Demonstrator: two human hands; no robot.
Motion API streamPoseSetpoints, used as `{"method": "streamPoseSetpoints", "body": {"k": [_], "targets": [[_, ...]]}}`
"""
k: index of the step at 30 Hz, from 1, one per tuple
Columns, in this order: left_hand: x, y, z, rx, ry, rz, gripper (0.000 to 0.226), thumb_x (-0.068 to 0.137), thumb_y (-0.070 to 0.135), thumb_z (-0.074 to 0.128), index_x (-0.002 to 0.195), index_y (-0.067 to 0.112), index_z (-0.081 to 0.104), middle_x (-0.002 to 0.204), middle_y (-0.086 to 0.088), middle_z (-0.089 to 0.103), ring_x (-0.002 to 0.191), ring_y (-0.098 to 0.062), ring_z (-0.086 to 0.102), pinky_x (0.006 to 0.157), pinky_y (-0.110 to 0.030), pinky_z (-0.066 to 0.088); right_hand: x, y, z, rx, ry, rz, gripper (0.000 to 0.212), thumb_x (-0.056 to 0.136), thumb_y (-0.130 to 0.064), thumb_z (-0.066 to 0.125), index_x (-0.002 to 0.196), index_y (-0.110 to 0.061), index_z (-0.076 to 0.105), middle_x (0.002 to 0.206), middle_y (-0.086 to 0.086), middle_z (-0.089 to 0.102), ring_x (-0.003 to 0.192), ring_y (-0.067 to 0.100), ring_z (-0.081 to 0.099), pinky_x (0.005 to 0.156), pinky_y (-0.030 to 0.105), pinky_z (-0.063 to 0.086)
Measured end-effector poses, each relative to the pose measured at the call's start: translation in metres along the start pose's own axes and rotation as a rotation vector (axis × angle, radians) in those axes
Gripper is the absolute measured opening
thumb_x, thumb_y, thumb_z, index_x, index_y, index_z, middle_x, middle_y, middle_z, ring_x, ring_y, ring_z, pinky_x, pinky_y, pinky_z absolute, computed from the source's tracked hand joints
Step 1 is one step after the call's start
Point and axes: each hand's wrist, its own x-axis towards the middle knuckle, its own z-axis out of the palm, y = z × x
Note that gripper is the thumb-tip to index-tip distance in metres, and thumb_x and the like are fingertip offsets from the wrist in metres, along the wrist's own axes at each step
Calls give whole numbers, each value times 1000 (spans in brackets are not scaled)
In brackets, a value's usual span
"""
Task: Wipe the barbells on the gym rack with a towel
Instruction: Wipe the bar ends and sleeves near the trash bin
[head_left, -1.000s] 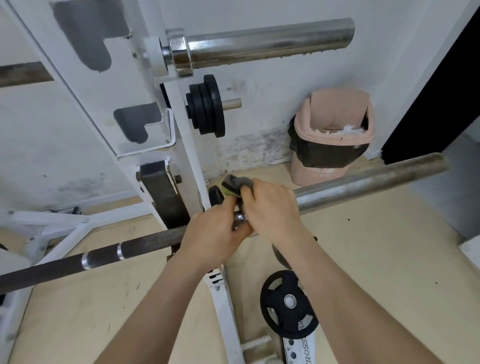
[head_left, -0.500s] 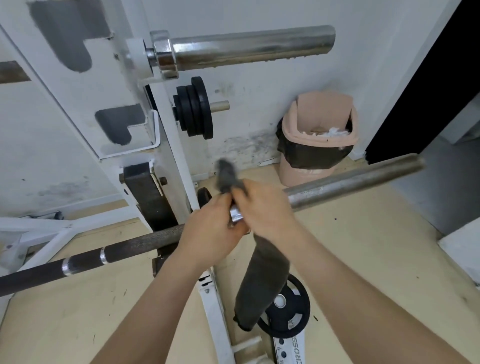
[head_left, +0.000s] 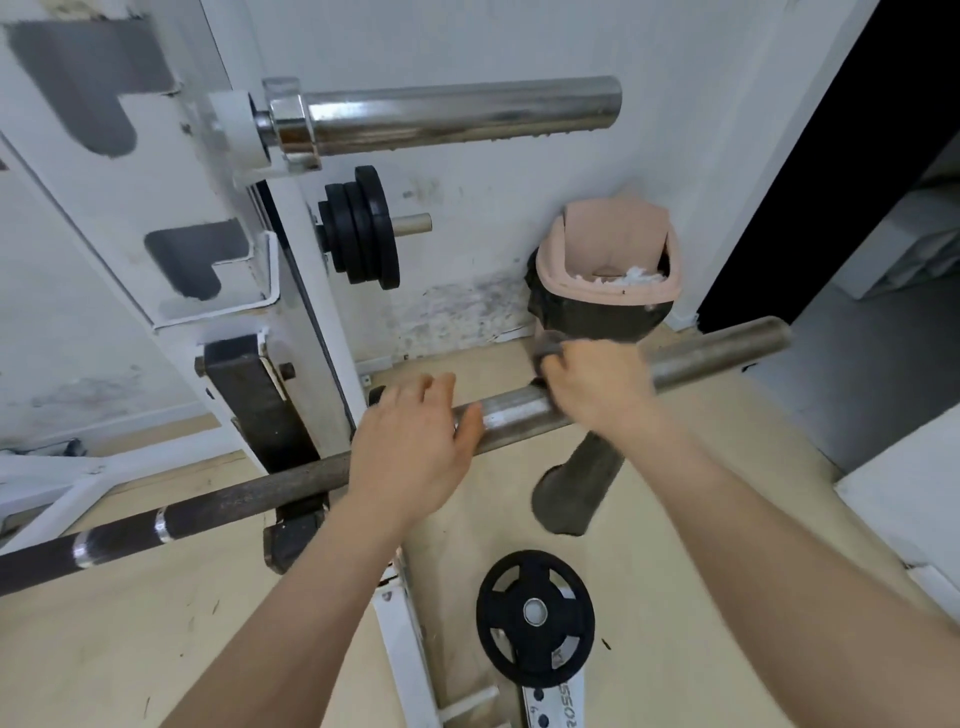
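Lower barbell lies across the white rack, sleeve pointing right. Left hand, fingers straight and apart, lies over the sleeve's inner end. The right hand clamps its fingers on the dark towel round the sleeve, its tail hanging below. Step judged: wiping this sleeve; next, sliding toward the free end. Left hand hides the shaft-sleeve junction; blur obscures the towel's wrap.

Partial lettering "ROSS" was legible on the white frame bar, well below the right hand.
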Motion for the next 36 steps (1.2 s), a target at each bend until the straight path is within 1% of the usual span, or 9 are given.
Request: {"method": "streamPoseSetpoints", "body": {"k": [4,10,16,21,25,29,32,34,36], "targets": [[-2,-6,16,-46,4,14,49,92,50,27,110,17,58,100,-5,59,91,-26,58,71,-40,50,-32,-59,22,120,136,-226,43,90,-37,26,82,-16,63,83,9,70,81,31,63,72,37,33],[-37,3,7,98,106,129,50,73,28,77,120,16,64,120,-9,59,111,-30,55,92,-48,49,-10,14,20,93,131,-99,33,94,-39,30,83,-26,59,77,-5,62,84,20,60,104,44,28],[-11,45,-3,302,74,190,36,83,45,59,106,19,64,98,-1,58,92,-23,54,85,-38,44,17,73,1,56,85,227,34,91,-35,34,62,-20,44,75,0,57,94,25,59,104,47,24],[38,79,32,357,-166,129,49,86,59,47,110,16,46,103,-4,62,91,-22,60,64,-33,40,-8,8,18,54,119,9,32,92,-37,38,77,-22,62,85,2,69,90,23,60,91,39,28],[21,67,49,374,-7,138,53,83,45,63,121,10,54,101,-9,64,92,-28,61,81,-40,48,1,47,15,81,152,-43,35,90,-39,33,74,-23,60,77,-3,65,85,19,60,99,42,29],[-7,71,59,317,115,180,59,79,10,70,134,0,50,126,-21,58,118,-36,54,103,-47,41,29,135,-1,2,121,240,35,92,-35,33,65,-20,49,79,5,62,96,29,59,105,49,27],[-6,86,36,282,126,133,35,88,30,58,115,10,64,108,-11,66,98,-28,62,79,-40,52,42,141,-3,-35,128,300,38,92,-35,32,64,-17,51,80,7,64,96,30,60,107,50,23],[24,94,26,238,110,39,31,94,38,41,96,18,64,86,-1,61,75,-20,54,59,-32,44,38,114,6,-73,125,208,41,90,-37,29,73,-19,62,88,8,70,94,27,62,104,45,26],[63,102,29,123,-17,-37,43,98,44,28,93,18,62,83,-2,60,73,-23,56,62,-34,47,24,84,16,-33,129,48,47,87,-40,28,77,-17,68,85,9,70,90,28,62,98,41,32]]}}
